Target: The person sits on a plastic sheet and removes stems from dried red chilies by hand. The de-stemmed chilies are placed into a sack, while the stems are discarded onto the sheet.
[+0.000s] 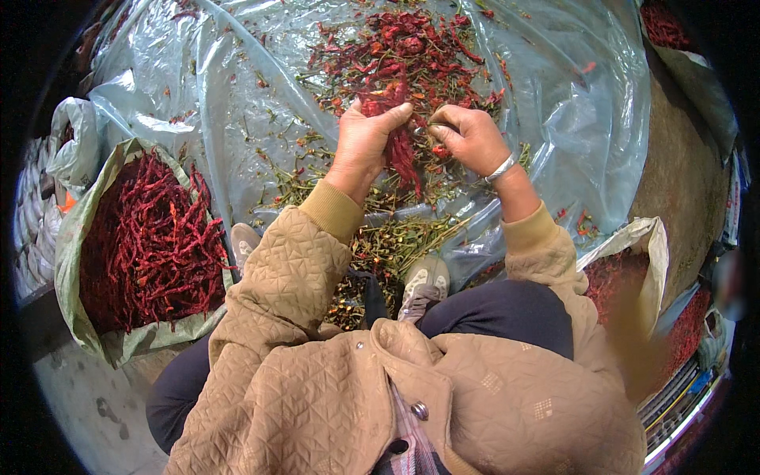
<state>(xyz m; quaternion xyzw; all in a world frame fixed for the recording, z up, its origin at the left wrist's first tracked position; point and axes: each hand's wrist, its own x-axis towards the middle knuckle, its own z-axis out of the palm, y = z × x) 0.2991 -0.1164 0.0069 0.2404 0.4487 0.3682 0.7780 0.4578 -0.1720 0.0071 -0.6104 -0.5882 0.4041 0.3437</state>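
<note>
My left hand (358, 144) is closed round a bunch of long dried red chili peppers (404, 158), which hang down past its thumb. Just to the right, my right hand (473, 142) has thumb and forefinger pinched together near the bunch; anything between those fingertips is too small to make out. A silver bracelet (500, 167) circles that wrist. Beyond both hands lies a loose heap of dried red chilies (396, 47) mixed with stems. Nearer to me, a pile of greenish-yellow stems (400, 241) spreads below the hanging peppers, between my feet.
Clear plastic sheeting (578, 150) covers the ground under the heap. At my left stands an open pale sack (70, 277) full of dried chilies (154, 245). Another open sack (654, 241) with red contents is at my right. My shoes (427, 277) rest near the sheet's close edge.
</note>
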